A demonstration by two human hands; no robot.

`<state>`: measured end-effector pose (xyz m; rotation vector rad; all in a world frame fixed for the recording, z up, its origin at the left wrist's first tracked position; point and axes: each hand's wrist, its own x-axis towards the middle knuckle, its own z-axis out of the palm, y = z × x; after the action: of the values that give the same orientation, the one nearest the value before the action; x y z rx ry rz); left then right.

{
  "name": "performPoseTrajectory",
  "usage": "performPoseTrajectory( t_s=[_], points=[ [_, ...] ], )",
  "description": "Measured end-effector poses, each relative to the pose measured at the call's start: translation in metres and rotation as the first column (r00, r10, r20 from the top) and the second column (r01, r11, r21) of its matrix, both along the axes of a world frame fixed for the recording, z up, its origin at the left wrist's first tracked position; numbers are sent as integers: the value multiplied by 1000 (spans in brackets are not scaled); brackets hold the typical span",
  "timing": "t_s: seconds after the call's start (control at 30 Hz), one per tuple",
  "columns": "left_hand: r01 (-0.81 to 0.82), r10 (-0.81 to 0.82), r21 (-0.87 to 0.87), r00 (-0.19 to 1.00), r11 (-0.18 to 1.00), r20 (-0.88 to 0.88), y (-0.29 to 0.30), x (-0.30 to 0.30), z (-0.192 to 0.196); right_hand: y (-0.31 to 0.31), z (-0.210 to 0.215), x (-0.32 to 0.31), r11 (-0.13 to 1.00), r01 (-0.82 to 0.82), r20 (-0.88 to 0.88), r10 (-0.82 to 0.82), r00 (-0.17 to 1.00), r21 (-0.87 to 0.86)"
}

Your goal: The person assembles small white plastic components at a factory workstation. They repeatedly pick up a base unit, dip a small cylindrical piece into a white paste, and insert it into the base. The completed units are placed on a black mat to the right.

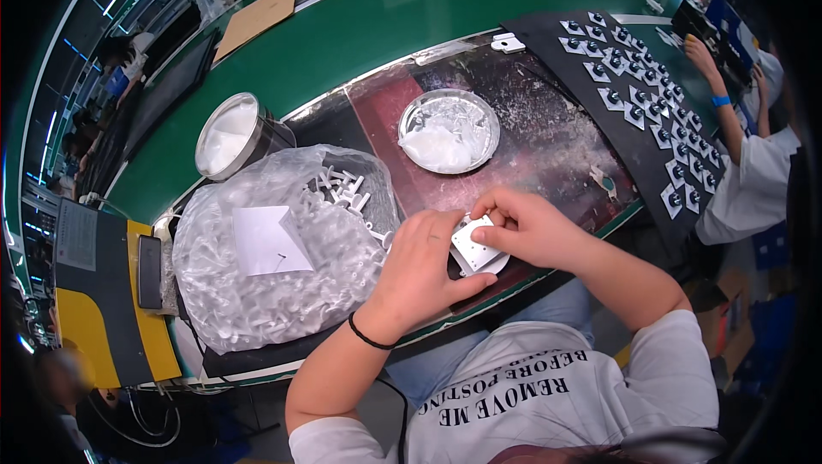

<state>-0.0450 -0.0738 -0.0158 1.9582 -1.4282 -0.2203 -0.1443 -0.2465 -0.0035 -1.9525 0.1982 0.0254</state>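
A white, roughly square part [473, 248] with small holes in its face is between my hands at the bench's near edge. My left hand [421, 263] curls its fingers round the part's left side, the thumb stretched out below it. With bent fingers and thumb, my right hand [533, 229] grips the part's upper right corner. Whatever lies beneath those fingertips is hidden. A rounded white piece shows under the part. Close to my left hand, a large clear plastic bag [214, 293] holds many white plastic pieces [342, 192], some showing at its opening.
Beyond my hands stands a round metal dish [454, 163] with white material inside. A metal tin [248, 134] sits behind the bag, and folded white paper [272, 241] lies on it. At right, a black board [569, 66] carries rows of small assemblies, near another person's arm [728, 121].
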Motion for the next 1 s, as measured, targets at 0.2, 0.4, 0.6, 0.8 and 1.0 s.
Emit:
performPoseTrajectory(
  t_s=[0.2, 0.4, 0.6, 0.8, 1.0],
  points=[
    [-2, 2, -6, 999, 1000, 38, 2, 1, -1, 13, 2, -8, 965, 149, 105, -129, 986, -214],
    [-177, 197, -127, 967, 976, 161, 10, 16, 24, -13, -12, -13, 957, 255, 374, -289, 881, 139],
    [-551, 469, 32, 737, 834, 486, 40, 62, 1, -24, -4, -9, 955, 247, 462, -296, 836, 164],
    [-558, 469, 79, 758, 826, 453, 36, 58, 7, -26, 9, -2, 971, 238, 497, -206, 843, -1],
    [-587, 504, 5, 700, 810, 507, 33, 60, 10, -29, 19, 23, 972, 179, 567, -64, 821, -150]
  ],
)
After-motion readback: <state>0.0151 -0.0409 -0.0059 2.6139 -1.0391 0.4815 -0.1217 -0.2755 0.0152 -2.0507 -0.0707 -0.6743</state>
